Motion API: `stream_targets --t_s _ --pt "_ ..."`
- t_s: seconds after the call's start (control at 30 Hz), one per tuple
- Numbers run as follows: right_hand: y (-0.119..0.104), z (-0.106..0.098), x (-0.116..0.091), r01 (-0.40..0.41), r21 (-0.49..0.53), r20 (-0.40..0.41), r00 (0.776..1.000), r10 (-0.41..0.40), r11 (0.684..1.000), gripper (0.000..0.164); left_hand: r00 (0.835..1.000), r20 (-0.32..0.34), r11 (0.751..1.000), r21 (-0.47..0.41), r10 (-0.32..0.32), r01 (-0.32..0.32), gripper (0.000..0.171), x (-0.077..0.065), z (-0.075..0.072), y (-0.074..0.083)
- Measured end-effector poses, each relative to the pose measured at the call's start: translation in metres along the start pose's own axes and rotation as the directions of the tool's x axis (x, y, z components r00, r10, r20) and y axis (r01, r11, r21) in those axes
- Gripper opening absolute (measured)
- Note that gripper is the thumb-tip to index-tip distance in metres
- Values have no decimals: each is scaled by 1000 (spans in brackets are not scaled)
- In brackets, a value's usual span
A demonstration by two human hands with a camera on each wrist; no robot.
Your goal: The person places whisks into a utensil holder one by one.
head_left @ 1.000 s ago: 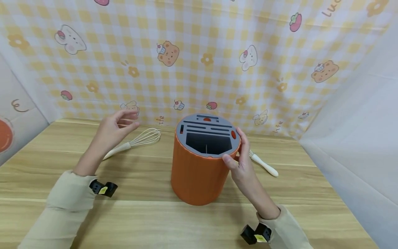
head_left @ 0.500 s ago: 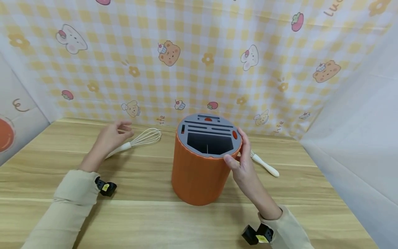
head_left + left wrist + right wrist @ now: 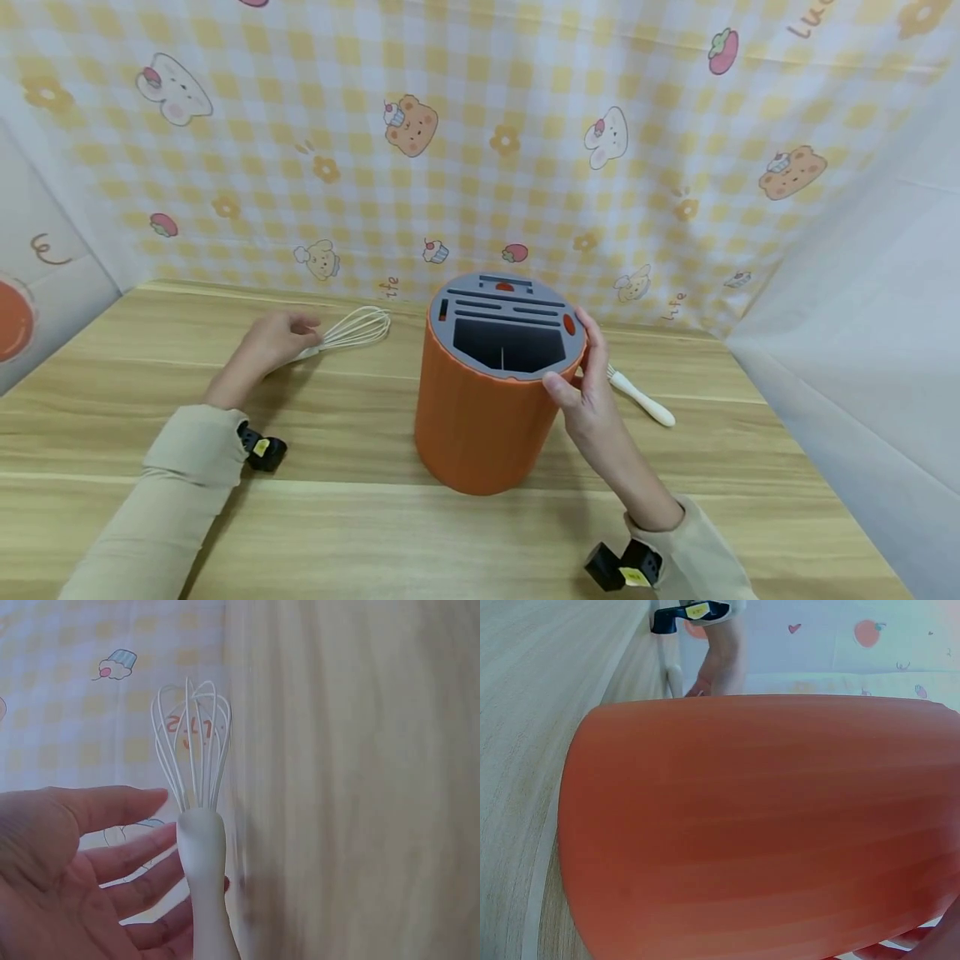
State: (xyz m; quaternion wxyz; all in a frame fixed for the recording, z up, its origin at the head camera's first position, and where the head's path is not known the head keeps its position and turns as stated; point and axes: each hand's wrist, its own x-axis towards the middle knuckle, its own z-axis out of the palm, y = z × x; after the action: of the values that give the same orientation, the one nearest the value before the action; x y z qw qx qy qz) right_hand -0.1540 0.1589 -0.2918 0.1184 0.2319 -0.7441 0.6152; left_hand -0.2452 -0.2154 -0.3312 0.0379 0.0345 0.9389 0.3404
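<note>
An orange utensil holder [image 3: 480, 425] with a grey slotted lid [image 3: 487, 312] stands upright on the wooden table. My right hand [image 3: 592, 400] grips its upper right side, thumb at the front rim and fingers along the side; in the right wrist view the orange wall fills most of the picture. A white whisk [image 3: 202, 847] lies at the left of the table. My left hand [image 3: 273, 343] is at its handle, and in the left wrist view the thumb stays apart from it while some fingers reach behind it.
Right of the holder lies a second white-handled tool [image 3: 641, 398] with thin wires, its head partly hidden by my right hand. A yellow checked cloth [image 3: 465, 183] hangs along the table's back edge. White side panels [image 3: 862, 333] flank the table.
My left hand has come down from above the left whisk to its handle, fingers drawing closer together. The right hand and the utensil holder stay in place.
</note>
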Motion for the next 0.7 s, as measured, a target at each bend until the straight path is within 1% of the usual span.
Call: stream_targets --t_s 0.1,0.17,0.33,0.5,0.7 --pt "0 -1 0 -7 -4 -2 1000 7 1000 77 999 34 1000 4 -14 13 48 0 1 0" --pt "-1 -1 -1 -11 -8 1 1000 11 1000 77 999 41 1000 10 -16 16 48 0 1 1" --pt "-1 -1 -1 -9 -15 -2 1000 9 1000 79 999 31 1000 31 -6 5 42 0 3 2" --pt "-1 -1 -1 -24 -25 -5 1000 24 999 81 1000 18 999 52 13 -14 39 -1 3 4" --pt "-1 -1 -1 -21 -21 -3 1000 21 1000 77 1000 20 998 63 15 -16 38 0 3 3"
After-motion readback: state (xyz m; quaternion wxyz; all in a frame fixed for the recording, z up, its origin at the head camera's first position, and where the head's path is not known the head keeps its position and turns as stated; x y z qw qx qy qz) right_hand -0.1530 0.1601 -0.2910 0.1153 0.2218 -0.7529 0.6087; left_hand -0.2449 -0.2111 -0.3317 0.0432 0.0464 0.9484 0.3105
